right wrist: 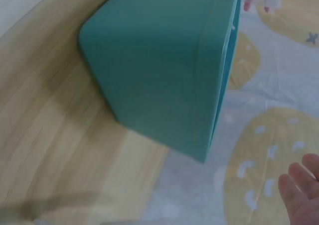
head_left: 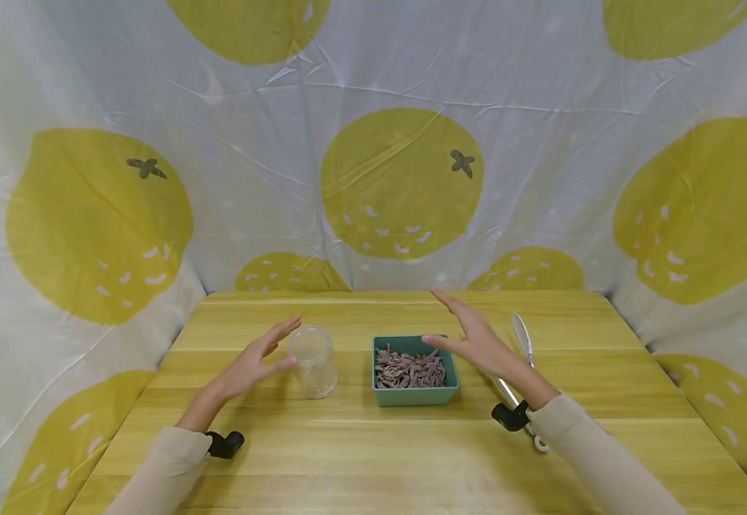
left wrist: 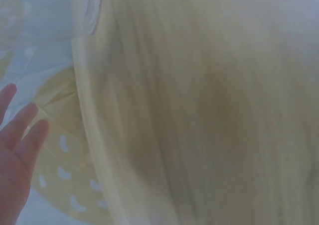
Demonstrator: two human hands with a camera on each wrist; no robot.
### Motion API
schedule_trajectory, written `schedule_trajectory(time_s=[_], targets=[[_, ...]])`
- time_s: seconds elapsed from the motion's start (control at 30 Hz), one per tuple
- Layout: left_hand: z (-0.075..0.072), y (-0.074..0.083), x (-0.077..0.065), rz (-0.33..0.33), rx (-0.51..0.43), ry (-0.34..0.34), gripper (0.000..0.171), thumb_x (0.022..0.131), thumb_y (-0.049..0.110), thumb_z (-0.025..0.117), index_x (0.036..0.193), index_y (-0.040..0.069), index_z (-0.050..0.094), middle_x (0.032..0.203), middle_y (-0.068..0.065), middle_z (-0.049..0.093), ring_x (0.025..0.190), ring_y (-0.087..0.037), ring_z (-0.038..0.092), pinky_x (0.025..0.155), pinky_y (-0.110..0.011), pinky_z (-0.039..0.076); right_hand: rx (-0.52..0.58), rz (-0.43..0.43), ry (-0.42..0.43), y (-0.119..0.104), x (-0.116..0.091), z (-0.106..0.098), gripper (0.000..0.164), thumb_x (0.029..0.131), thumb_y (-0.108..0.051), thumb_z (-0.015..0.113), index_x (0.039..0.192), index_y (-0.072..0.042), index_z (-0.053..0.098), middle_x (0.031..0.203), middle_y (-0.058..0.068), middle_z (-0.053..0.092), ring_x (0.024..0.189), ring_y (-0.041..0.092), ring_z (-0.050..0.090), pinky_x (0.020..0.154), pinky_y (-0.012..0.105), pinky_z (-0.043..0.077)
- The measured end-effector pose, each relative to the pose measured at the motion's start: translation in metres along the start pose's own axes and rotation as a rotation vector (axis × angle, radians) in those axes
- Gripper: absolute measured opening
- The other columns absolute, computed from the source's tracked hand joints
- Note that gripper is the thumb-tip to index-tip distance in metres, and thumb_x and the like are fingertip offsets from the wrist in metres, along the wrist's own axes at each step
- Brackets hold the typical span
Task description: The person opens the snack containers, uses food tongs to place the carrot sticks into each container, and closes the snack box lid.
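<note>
A clear round jar (head_left: pixel 313 363) stands upright on the table beside my left hand (head_left: pixel 251 368). That hand has its fingers extended and thumb apart, with the fingertips right at the jar's side. The left wrist view catches the jar's see-through edge (left wrist: pixel 93 11) at the top left. My right hand (head_left: pixel 479 342) is spread over the right rim of a green rectangular box (head_left: pixel 415 396), thumb overlapping its back right corner in the head view. Brownish-purple strips (head_left: pixel 408 368) fill much of the box. In the right wrist view, the box's smooth side (right wrist: pixel 154 75) looms large.
Long metal tongs (head_left: pixel 523 336) lie to the right of the box, partly hidden under my right forearm. The wooden table (head_left: pixel 360 458) ends at a hanging cloth (head_left: pixel 270 179) with yellow fruit prints, at the back and both sides.
</note>
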State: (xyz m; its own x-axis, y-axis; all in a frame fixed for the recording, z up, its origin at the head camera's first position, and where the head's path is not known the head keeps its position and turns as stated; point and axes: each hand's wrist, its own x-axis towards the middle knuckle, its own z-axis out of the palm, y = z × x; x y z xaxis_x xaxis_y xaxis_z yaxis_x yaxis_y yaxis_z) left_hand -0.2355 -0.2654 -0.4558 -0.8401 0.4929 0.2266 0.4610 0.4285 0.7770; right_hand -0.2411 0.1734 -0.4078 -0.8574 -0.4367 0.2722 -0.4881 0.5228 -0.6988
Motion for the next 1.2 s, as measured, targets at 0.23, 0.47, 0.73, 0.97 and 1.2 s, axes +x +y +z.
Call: schedule_trajectory(time_s=[0.23, 0.47, 0.73, 0.97, 1.2], targets=[[0.01, -0.004, -0.001, -0.009, -0.087, -0.001, 0.075, 0.095, 0.017, 0.068, 0.158, 0.015, 0.027, 0.157, -0.017, 0.033, 0.141, -0.046, 0.03, 0.106, -0.071, 0.025, 0.055, -0.04, -0.038, -0.01, 0.013, 0.022, 0.082, 0.092, -0.047, 0.07, 0.158, -0.036, 0.022, 0.161, 0.0, 0.029, 0.141, 0.037, 0.036, 0.108, 0.061, 0.033], [0.017, -0.006, 0.003, 0.01, -0.177, -0.026, 0.079, 0.089, 0.011, 0.076, 0.155, 0.013, 0.033, 0.15, -0.021, 0.041, 0.136, -0.048, 0.037, 0.106, -0.067, 0.03, 0.124, -0.106, -0.059, -0.027, 0.029, 0.048, 0.081, 0.091, -0.043, 0.072, 0.158, -0.027, 0.029, 0.158, 0.0, 0.035, 0.138, 0.033, 0.042, 0.109, 0.053, 0.037], [0.023, -0.009, 0.007, 0.025, -0.208, -0.059, 0.081, 0.087, 0.008, 0.078, 0.154, 0.004, 0.032, 0.149, -0.022, 0.042, 0.132, -0.047, 0.044, 0.104, -0.066, 0.035, 0.212, -0.105, -0.094, -0.044, 0.044, 0.078, 0.079, 0.088, -0.041, 0.076, 0.155, -0.024, 0.036, 0.156, 0.0, 0.039, 0.138, 0.029, 0.043, 0.108, 0.048, 0.039], [0.028, -0.01, 0.009, 0.031, -0.254, -0.08, 0.082, 0.086, 0.005, 0.078, 0.154, 0.006, 0.031, 0.149, -0.022, 0.044, 0.132, -0.046, 0.044, 0.102, -0.064, 0.037, 0.261, -0.107, -0.096, -0.052, 0.053, 0.1, 0.078, 0.087, -0.037, 0.079, 0.152, -0.018, 0.041, 0.153, 0.003, 0.044, 0.137, 0.025, 0.044, 0.11, 0.041, 0.038], [0.031, -0.011, 0.01, 0.036, -0.269, -0.091, 0.081, 0.088, 0.003, 0.076, 0.155, 0.01, 0.031, 0.15, -0.022, 0.043, 0.131, -0.044, 0.046, 0.1, -0.056, 0.043, 0.291, -0.134, -0.062, -0.058, 0.063, 0.119, 0.076, 0.082, -0.028, 0.085, 0.146, -0.009, 0.048, 0.146, 0.007, 0.051, 0.134, 0.024, 0.048, 0.108, 0.032, 0.04]])
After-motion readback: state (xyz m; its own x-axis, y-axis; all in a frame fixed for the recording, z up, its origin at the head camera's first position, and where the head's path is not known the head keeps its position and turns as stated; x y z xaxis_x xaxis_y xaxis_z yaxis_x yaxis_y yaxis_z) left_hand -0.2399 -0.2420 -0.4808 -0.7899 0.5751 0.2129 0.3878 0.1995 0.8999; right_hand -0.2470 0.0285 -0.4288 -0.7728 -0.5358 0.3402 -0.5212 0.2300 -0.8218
